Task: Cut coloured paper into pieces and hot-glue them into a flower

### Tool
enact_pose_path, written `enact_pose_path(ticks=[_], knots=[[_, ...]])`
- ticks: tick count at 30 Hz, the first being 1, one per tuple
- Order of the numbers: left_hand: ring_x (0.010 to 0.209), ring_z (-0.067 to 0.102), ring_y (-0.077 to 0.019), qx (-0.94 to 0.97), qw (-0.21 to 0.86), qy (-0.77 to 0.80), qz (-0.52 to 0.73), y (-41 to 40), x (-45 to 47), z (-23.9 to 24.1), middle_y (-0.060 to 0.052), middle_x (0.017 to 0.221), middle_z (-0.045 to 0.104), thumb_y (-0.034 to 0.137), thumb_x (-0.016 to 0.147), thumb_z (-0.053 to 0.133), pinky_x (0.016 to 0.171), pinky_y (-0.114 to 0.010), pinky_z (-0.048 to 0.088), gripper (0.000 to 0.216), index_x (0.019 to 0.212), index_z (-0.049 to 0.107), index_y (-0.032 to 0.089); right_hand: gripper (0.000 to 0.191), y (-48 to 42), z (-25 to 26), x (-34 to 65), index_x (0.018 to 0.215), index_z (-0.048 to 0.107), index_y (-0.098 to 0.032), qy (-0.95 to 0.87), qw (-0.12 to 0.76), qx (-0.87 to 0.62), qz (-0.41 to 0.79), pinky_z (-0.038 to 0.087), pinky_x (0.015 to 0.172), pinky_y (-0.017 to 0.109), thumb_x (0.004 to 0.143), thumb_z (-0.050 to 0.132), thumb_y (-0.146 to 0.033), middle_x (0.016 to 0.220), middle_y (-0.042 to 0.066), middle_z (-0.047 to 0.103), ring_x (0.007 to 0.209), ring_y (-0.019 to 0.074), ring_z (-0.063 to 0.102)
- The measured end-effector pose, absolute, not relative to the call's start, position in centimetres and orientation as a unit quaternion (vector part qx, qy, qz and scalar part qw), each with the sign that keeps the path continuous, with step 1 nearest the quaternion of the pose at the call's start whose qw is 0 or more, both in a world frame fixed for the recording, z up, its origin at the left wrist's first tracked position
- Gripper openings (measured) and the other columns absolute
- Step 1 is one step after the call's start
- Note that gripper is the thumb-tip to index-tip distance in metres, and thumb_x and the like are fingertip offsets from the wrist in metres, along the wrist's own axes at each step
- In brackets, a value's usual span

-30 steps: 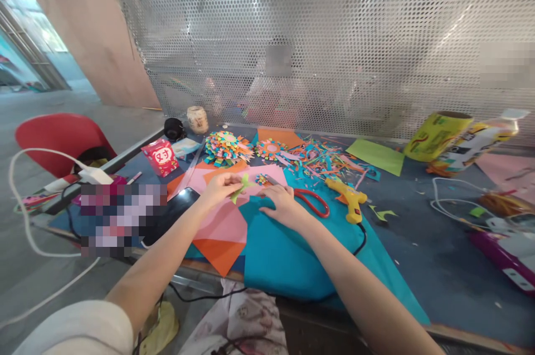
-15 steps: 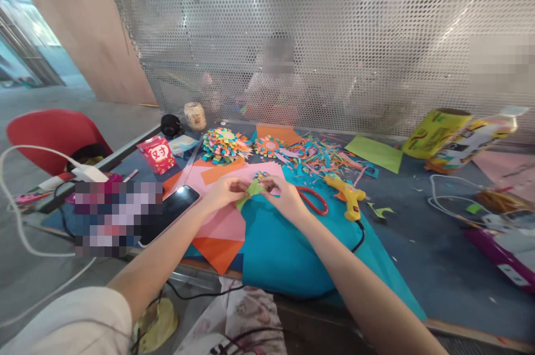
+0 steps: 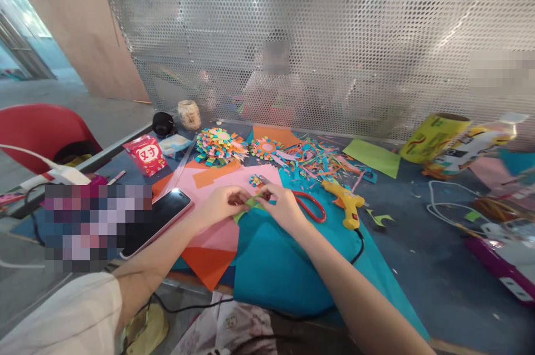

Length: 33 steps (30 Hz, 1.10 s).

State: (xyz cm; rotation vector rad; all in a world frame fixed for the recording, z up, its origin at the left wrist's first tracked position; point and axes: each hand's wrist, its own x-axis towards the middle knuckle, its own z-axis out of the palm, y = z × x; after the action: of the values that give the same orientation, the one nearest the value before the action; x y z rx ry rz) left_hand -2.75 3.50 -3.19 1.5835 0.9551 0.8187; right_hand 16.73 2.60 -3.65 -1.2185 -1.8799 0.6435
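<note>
Between my two hands is a small piece of green paper (image 3: pixel 252 203), pinched from both sides. My left hand (image 3: pixel 229 202) grips its left end with thumb and fingers closed. My right hand (image 3: pixel 281 204) has its fingertips closed on the right end. Below them lie pink paper sheets (image 3: pixel 217 231) and a large blue sheet (image 3: pixel 288 266). Just beyond my fingers rests a small multicoloured paper flower (image 3: pixel 256 180). To the right of my right hand are red scissor handles (image 3: pixel 317 213), their blades partly hidden, and a yellow glue gun (image 3: pixel 346 203).
Fringed paper flowers (image 3: pixel 218 146) and a heap of paper strips (image 3: pixel 321 157) lie farther back. A phone (image 3: pixel 156 221) is at the left, near a red packet (image 3: pixel 145 155). A perforated metal panel (image 3: pixel 334 54) closes off the back; a person sits behind it. A tape roll (image 3: pixel 432 137) stands right.
Both hands have shifted slightly, and the green paper now sits lower and flatter between the fingers. The small multicoloured flower shows more fully. The whole view has turned a little.
</note>
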Motion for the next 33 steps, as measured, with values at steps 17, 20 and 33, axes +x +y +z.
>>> enact_pose_path(ticks=[17, 20, 33], knots=[[0.111, 0.065, -0.0322, 0.706, 0.074, 0.664, 0.236, 4.2, -5.9, -1.0, -0.019, 0.112, 0.070, 0.020, 0.086, 0.057, 0.096, -0.043, 0.050, 0.028, 0.110, 0.064, 0.010, 0.017, 2.6, -2.2, 18.1, 0.074, 0.058, -0.021, -0.682, 0.459, -0.515, 0.244, 0.048, 0.063, 0.029, 0.081, 0.053, -0.035, 0.072, 0.003, 0.069, 0.065, 0.0177, 0.062], [0.123, 0.056, -0.0402, 0.685, 0.029, 0.706, 0.178, 4.3, -6.3, -1.2, -0.026, 0.122, 0.064, 0.020, 0.086, 0.058, 0.100, -0.052, 0.044, 0.045, 0.127, 0.056, 0.003, 0.017, 2.9, -2.7, 18.3, 0.074, 0.060, -0.022, -0.677, 0.459, -0.520, 0.245, 0.050, 0.064, 0.030, 0.079, 0.055, -0.037, 0.071, 0.003, 0.070, 0.065, 0.0183, 0.063], [0.114, 0.065, -0.0312, 0.704, 0.018, 0.707, 0.072, 4.6, -6.3, -1.2, -0.020, 0.115, 0.071, 0.026, 0.093, 0.051, 0.099, -0.044, 0.044, 0.044, 0.135, 0.051, 0.012, 0.012, 4.0, -3.9, 18.6, 0.082, 0.064, -0.021, -0.693, 0.443, -0.514, 0.243, 0.057, 0.068, 0.032, 0.081, 0.053, -0.025, 0.076, 0.004, 0.075, 0.071, 0.0204, 0.072]])
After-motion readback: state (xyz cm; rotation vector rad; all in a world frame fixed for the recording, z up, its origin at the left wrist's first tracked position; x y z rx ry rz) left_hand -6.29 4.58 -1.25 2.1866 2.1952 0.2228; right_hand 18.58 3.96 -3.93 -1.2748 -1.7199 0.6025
